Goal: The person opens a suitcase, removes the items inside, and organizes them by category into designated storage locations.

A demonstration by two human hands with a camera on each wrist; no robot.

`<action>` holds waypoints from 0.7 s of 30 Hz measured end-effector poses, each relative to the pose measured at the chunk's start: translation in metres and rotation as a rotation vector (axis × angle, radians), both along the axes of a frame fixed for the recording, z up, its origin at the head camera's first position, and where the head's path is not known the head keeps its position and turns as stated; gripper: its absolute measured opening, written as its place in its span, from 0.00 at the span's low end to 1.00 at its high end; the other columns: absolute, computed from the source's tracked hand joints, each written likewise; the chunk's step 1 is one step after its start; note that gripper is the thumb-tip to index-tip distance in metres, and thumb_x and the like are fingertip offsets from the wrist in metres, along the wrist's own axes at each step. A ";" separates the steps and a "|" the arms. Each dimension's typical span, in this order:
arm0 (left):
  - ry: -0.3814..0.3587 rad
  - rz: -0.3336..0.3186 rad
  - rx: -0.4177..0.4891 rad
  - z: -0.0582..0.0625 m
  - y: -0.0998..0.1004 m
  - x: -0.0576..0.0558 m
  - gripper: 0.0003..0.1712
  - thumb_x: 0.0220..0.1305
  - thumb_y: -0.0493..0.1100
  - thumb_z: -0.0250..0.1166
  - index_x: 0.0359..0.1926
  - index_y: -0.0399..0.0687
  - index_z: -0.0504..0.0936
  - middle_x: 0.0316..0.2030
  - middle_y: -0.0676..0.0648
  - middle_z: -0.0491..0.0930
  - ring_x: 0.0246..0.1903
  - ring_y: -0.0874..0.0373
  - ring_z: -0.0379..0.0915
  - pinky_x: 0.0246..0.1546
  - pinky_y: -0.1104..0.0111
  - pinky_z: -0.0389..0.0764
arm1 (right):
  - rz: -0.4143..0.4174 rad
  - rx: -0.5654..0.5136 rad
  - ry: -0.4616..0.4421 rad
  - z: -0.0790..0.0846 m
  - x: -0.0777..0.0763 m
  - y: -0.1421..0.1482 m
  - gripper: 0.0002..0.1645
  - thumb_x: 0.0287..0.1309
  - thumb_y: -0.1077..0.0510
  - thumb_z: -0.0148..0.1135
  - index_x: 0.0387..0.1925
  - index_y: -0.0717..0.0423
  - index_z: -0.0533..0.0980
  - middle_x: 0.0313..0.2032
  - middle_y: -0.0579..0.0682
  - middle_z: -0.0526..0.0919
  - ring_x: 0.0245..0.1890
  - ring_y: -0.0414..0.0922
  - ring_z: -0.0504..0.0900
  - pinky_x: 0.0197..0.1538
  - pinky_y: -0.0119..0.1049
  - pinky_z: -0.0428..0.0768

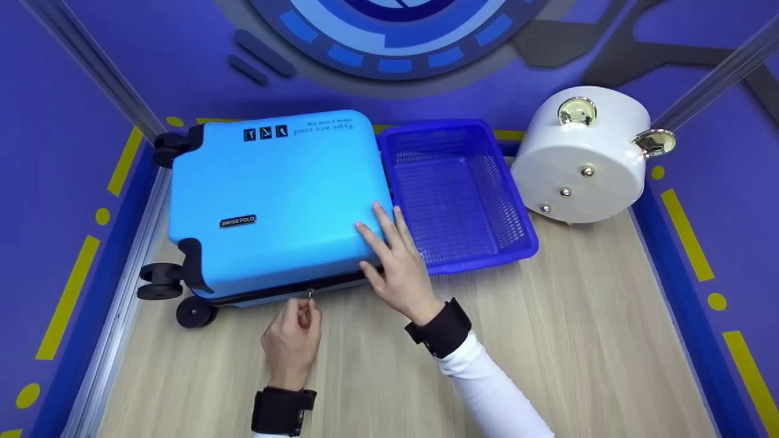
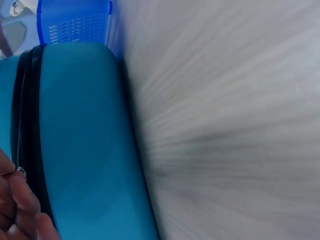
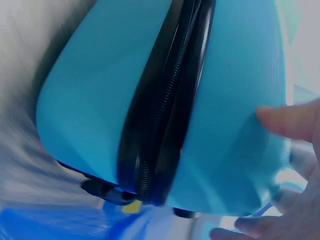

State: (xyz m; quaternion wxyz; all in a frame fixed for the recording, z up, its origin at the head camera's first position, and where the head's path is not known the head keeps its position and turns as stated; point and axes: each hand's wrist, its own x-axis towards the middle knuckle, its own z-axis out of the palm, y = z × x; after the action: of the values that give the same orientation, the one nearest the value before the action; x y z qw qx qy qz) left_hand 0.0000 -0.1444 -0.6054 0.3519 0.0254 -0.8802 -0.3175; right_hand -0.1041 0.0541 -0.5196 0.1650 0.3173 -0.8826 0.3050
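Note:
A light blue hard-shell suitcase (image 1: 286, 182) lies flat on the wooden surface, its black wheels toward the left. Along its front side runs a black zipper (image 3: 165, 100). At that side my left hand (image 1: 293, 334) pinches the small metal zipper pull (image 1: 310, 293) between thumb and finger; the left wrist view shows the same pull (image 2: 20, 171) at the fingertips. My right hand (image 1: 398, 274) rests on the suitcase's front right corner, fingers spread over the top shell. In the right wrist view, the thumb of the right hand (image 3: 287, 190) touches the shell beside the zipper.
Right of the suitcase stands a blue plastic basket (image 1: 462, 201) with meshed walls. Farther right is a white drum-shaped object (image 1: 584, 158) with gold-coloured fittings. Blue panels with yellow markings (image 1: 688, 234) enclose the back and both sides.

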 end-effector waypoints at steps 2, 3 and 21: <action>-0.005 0.008 0.001 0.001 -0.002 0.002 0.07 0.58 0.32 0.70 0.30 0.45 0.79 0.18 0.54 0.72 0.14 0.62 0.66 0.13 0.65 0.65 | -0.001 0.053 0.044 0.000 0.003 -0.007 0.42 0.62 0.55 0.72 0.76 0.45 0.68 0.80 0.56 0.57 0.80 0.66 0.49 0.75 0.68 0.54; -0.011 0.012 -0.001 0.001 -0.003 0.003 0.07 0.58 0.32 0.70 0.30 0.45 0.80 0.18 0.54 0.73 0.14 0.61 0.67 0.13 0.65 0.65 | 0.001 0.082 0.073 0.000 0.004 -0.011 0.41 0.62 0.53 0.72 0.75 0.42 0.69 0.80 0.54 0.58 0.79 0.66 0.49 0.73 0.72 0.52; -0.086 0.182 0.013 0.001 -0.041 0.015 0.07 0.60 0.36 0.69 0.29 0.44 0.78 0.17 0.50 0.76 0.14 0.54 0.71 0.14 0.60 0.66 | -0.044 0.130 0.235 -0.015 0.002 -0.025 0.41 0.62 0.54 0.74 0.74 0.34 0.70 0.76 0.45 0.67 0.79 0.59 0.57 0.69 0.78 0.53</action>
State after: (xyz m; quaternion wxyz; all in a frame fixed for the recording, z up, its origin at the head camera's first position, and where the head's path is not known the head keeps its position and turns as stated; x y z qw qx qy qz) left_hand 0.0148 -0.1857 -0.6048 0.3410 0.1210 -0.8865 -0.2884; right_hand -0.1021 0.0289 -0.5345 0.2528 0.3415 -0.8819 0.2044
